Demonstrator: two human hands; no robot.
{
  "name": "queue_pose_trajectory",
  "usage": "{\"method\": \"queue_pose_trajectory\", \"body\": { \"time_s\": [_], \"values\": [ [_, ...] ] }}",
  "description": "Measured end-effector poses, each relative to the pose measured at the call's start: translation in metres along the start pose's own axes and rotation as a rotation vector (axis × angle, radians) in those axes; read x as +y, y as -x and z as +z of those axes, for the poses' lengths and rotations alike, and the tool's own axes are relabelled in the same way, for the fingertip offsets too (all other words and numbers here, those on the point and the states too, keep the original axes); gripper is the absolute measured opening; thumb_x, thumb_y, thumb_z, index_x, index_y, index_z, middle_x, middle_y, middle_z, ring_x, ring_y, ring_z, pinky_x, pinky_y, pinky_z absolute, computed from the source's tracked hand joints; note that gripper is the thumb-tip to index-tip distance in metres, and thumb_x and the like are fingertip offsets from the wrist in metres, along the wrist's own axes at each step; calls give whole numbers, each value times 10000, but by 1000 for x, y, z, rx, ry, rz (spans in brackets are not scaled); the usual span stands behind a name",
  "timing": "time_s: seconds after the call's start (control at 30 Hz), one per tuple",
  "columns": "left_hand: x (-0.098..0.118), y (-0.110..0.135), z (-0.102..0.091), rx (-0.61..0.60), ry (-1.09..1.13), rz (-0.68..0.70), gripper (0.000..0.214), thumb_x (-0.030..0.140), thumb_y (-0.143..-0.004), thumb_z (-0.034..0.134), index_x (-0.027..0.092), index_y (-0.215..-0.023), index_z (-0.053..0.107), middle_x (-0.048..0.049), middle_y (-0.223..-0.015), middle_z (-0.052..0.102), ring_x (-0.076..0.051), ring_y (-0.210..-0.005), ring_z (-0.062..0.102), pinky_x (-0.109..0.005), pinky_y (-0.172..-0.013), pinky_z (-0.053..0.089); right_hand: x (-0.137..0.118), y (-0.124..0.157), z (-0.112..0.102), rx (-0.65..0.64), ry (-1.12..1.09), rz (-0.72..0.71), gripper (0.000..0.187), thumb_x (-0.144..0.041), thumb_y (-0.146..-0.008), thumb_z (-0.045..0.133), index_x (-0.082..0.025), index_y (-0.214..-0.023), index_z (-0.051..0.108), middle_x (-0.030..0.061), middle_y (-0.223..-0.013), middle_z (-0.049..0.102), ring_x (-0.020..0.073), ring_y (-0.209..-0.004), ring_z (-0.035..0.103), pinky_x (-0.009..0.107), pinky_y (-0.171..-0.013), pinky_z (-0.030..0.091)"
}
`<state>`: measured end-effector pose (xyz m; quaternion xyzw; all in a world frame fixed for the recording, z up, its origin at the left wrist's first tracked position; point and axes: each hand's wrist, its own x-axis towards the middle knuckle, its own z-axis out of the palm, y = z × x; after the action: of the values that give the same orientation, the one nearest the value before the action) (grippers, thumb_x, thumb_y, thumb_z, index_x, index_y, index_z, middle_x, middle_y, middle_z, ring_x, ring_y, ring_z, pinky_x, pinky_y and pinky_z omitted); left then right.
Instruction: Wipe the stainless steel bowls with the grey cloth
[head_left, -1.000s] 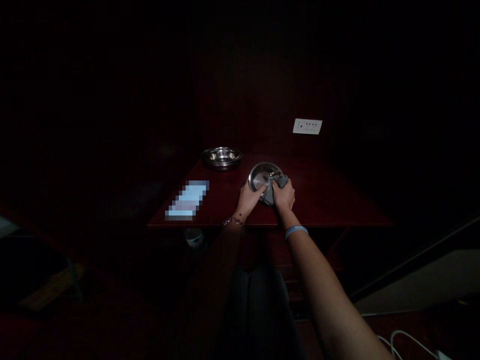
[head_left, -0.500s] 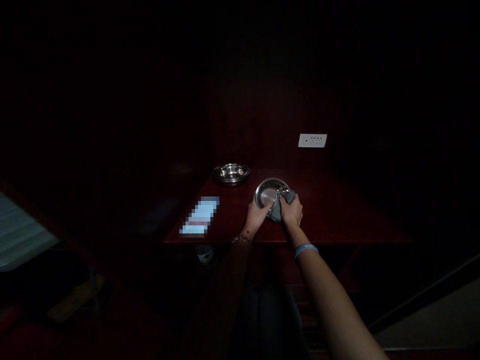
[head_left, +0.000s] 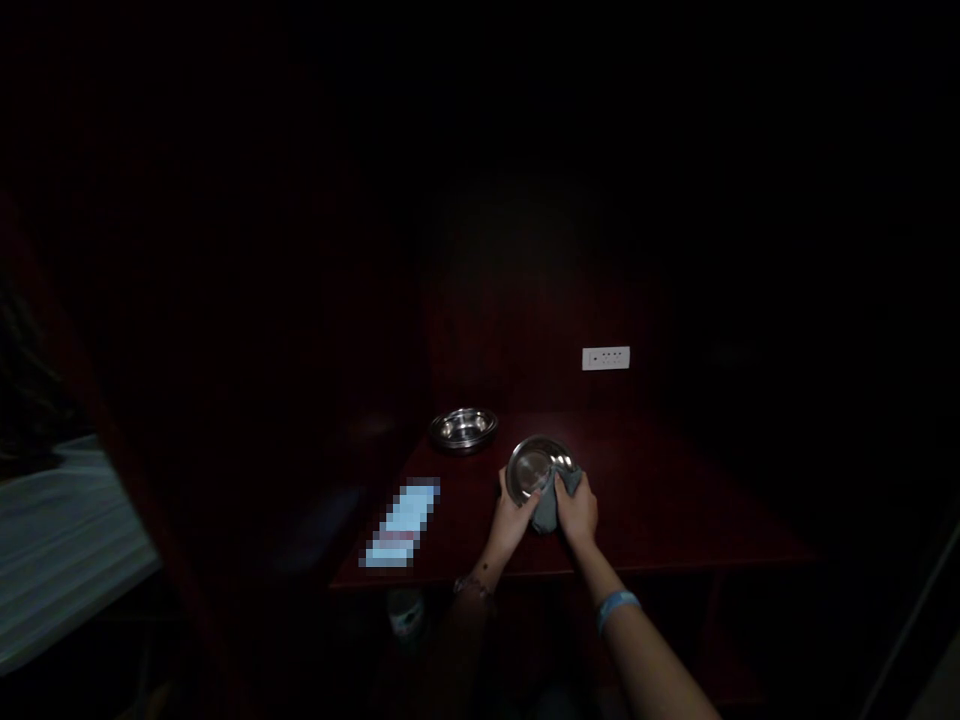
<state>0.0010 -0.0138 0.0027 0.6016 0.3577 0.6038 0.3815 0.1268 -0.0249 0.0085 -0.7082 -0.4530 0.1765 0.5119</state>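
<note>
Head view: a shallow stainless-steel bowl (head_left: 532, 464) was held over the near middle part of a dark red tabletop (head_left: 675, 525), tilted so that its open inside faced the wearer; whether its base touched the surface could not be told. The left hand (head_left: 511, 522) grasped the bowl at its left, with the fingers (head_left: 503, 486) curled around the outside and the thumb over the near rim. The right hand (head_left: 580, 512) gripped a grey cloth (head_left: 546, 513), its fingers bunched about the fabric at the right side of the bowl, and part of the cloth hung in front of the near rim, between the two hands. A beaded bracelet (head_left: 472, 588) encircled the left wrist, and a light blue wristband (head_left: 618, 608) the right. Behind and to the left of the bowl, well clear of the hands, stood a stack of stainless-steel dishes (head_left: 463, 432). Nearer the left front corner lay a bright oblong (head_left: 405, 522), its detail masked by pixelation. A white wall socket (head_left: 606, 358) was set in the dark red back panel (head_left: 517, 350). Below the front edge, at left, a clear container (head_left: 406, 613) showed dimly.
</note>
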Motion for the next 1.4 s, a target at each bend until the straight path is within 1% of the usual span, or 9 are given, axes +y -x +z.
{"method": "queue_pose_trajectory", "body": {
  "time_s": [0.2, 0.33, 0.67, 0.83, 0.93, 1.03, 1.2, 1.27, 1.4],
  "values": [
    [-6, -5, -6, 78, 29, -114, 630, 334, -738, 635, 172, -1302, 408, -121, -1311, 551, -229, -1241, 502, -378, -1103, 307, 5, 1, -1, -93, 27, -40, 386, -466, -847, 491, -205, -1125, 551, 76, -941, 687, 221, -887, 666, 274, -715, 479],
    [-1, -3, -7, 86, 122, -161, 576, 367, -757, 624, 189, -1282, 470, -93, -1308, 567, -237, -1237, 507, -376, -1098, 330, 7, 0, -1, -140, 8, -38, 384, -464, -800, 551, -228, -1103, 556, 45, -935, 682, 207, -887, 663, 262, -714, 484],
    [25, 16, 3, -88, 135, -168, 510, 404, -768, 658, 174, -1207, 536, -127, -1240, 613, -264, -1178, 559, -416, -1055, 400, 19, 1, -7, -46, -262, -90, 384, -462, -741, 600, -215, -1035, 582, 62, -911, 698, 223, -816, 655, 279, -685, 481],
    [23, 21, -5, -119, 62, -117, 761, 355, -705, 732, 184, -1311, 305, -137, -1271, 567, -231, -1178, 556, -408, -1059, 391, 17, 3, -12, 37, -221, -60, 404, -488, -744, 583, -195, -1023, 568, 94, -965, 693, 238, -866, 646, 283, -718, 471],
    [20, 25, -13, -191, 41, -161, 721, 378, -760, 674, 177, -1302, 244, -142, -1219, 588, -221, -1126, 587, -411, -1028, 413, 15, 4, -11, 72, -246, -61, 442, -500, -749, 575, -181, -1054, 560, 111, -1001, 686, 240, -884, 644, 287, -731, 472],
    [18, 28, -15, -143, 23, -86, 624, 384, -811, 609, 184, -1301, 278, -145, -1290, 538, -216, -1191, 540, -400, -1073, 362, 11, 7, -9, 59, -259, -94, 434, -506, -746, 581, -172, -1023, 577, 113, -977, 694, 238, -861, 648, 292, -733, 478],
    [10, 22, -15, 57, 6, -24, 555, 395, -823, 570, 214, -1307, 367, -112, -1301, 535, -217, -1224, 510, -409, -1095, 337, 6, 14, -7, -128, -266, -217, 365, -475, -748, 600, -171, -948, 619, 90, -905, 710, 222, -813, 659, 294, -721, 491],
    [5, 18, -16, 122, 4, -43, 499, 387, -837, 539, 189, -1279, 420, -125, -1312, 530, -215, -1240, 495, -393, -1100, 324, 4, 16, -7, -148, -242, -243, 353, -463, -751, 599, -169, -946, 624, 84, -891, 712, 219, -811, 661, 292, -715, 494],
    [0, 14, -20, 147, 46, -57, 462, 341, -840, 509, 164, -1265, 469, -123, -1343, 524, -204, -1264, 476, -380, -1121, 294, 1, 16, -6, -115, -160, -241, 319, -446, -759, 590, -170, -914, 632, 78, -879, 712, 208, -796, 664, 283, -719, 496]
  ]
}}
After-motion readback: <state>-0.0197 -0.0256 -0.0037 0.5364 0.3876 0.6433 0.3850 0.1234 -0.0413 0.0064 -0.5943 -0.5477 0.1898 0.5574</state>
